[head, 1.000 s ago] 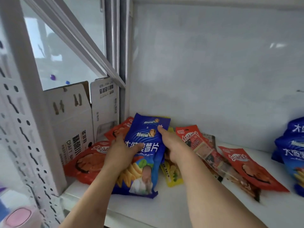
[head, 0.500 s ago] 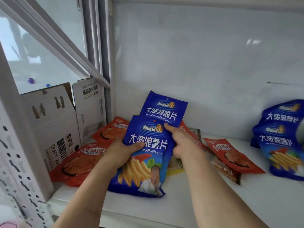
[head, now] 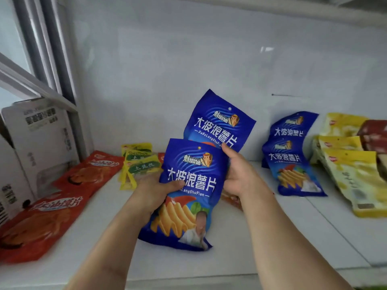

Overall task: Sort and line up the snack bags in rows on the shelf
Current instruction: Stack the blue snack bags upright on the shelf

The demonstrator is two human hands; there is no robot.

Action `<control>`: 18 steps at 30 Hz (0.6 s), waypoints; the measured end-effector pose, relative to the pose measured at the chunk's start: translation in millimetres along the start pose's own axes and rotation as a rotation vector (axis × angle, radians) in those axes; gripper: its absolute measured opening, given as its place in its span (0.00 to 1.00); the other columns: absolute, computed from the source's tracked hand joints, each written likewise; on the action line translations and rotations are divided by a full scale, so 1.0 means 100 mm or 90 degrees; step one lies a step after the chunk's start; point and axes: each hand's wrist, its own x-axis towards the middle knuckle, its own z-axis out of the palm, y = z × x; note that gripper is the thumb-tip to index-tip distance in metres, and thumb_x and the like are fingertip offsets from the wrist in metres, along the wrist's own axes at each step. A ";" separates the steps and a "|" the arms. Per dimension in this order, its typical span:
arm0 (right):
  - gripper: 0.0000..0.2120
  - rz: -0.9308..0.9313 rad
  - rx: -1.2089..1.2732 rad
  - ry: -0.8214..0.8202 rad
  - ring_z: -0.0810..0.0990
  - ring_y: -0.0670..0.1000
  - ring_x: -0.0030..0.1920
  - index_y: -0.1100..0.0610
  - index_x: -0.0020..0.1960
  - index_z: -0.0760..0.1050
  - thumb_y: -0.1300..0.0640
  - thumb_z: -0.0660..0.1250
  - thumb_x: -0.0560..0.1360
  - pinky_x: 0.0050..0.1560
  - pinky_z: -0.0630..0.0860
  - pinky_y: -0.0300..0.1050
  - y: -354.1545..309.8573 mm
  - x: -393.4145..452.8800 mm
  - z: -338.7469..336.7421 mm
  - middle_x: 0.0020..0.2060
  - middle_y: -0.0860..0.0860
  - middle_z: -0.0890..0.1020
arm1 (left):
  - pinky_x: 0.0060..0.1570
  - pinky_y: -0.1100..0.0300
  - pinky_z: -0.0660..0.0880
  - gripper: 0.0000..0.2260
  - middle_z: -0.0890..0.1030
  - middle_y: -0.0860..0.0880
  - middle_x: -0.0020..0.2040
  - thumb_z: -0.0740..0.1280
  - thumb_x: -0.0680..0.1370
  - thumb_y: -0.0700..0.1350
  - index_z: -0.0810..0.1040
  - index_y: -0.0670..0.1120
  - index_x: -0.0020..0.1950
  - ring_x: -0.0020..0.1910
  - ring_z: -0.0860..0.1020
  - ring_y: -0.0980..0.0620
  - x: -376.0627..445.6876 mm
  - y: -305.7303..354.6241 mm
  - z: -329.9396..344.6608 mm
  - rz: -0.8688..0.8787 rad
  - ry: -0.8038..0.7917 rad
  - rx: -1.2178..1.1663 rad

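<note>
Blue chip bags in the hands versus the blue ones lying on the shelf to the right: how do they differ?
The held blue bags are gripped by the left hand and right hand; the shelf blue bags are untouched. The held pair sits in front of the person, the shelf pair beside the yellow bags. Both pairs overlap front to back and show the same print.

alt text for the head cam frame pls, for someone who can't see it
Two hands hold two blue chip bags over a white shelf: the left hand grips the front bag, the right hand the rear bag. More blue bags and yellow bags lie to the right, red bags and small yellow packets to the left.
</note>
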 end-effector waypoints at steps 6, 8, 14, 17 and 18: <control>0.12 -0.152 -0.027 0.101 0.84 0.61 0.45 0.56 0.58 0.78 0.51 0.70 0.78 0.51 0.80 0.57 -0.51 -0.07 -0.77 0.45 0.59 0.86 | 0.53 0.40 0.82 0.14 0.88 0.45 0.46 0.77 0.74 0.45 0.80 0.47 0.57 0.44 0.87 0.41 0.03 0.12 0.63 0.040 -0.023 -0.038; 0.08 -0.206 -0.095 0.146 0.77 0.59 0.33 0.57 0.50 0.77 0.52 0.68 0.80 0.49 0.76 0.58 -0.67 -0.12 -1.11 0.30 0.57 0.80 | 0.52 0.40 0.82 0.12 0.88 0.45 0.46 0.76 0.75 0.44 0.79 0.48 0.57 0.44 0.87 0.42 0.03 0.17 0.87 0.050 -0.027 -0.053; 0.13 -0.252 -0.239 0.260 0.73 0.49 0.21 0.60 0.50 0.76 0.49 0.69 0.79 0.28 0.71 0.42 -1.08 -0.17 -2.18 0.25 0.52 0.78 | 0.46 0.47 0.83 0.11 0.88 0.43 0.47 0.72 0.78 0.45 0.79 0.43 0.58 0.44 0.87 0.42 0.05 0.25 1.71 0.039 -0.043 -0.082; 0.13 -0.238 -0.294 0.281 0.77 0.51 0.27 0.59 0.48 0.77 0.48 0.70 0.78 0.28 0.73 0.42 -1.26 -0.14 -2.62 0.32 0.53 0.82 | 0.48 0.46 0.83 0.11 0.88 0.42 0.48 0.71 0.78 0.44 0.79 0.42 0.60 0.46 0.87 0.41 0.05 0.27 2.14 0.019 -0.050 -0.098; 0.13 -0.236 -0.307 0.277 0.80 0.52 0.31 0.58 0.48 0.78 0.47 0.71 0.77 0.32 0.77 0.45 -1.31 -0.11 -2.74 0.35 0.53 0.84 | 0.49 0.46 0.83 0.12 0.87 0.42 0.49 0.71 0.78 0.43 0.78 0.42 0.60 0.46 0.87 0.41 0.05 0.27 2.26 0.013 -0.048 -0.103</control>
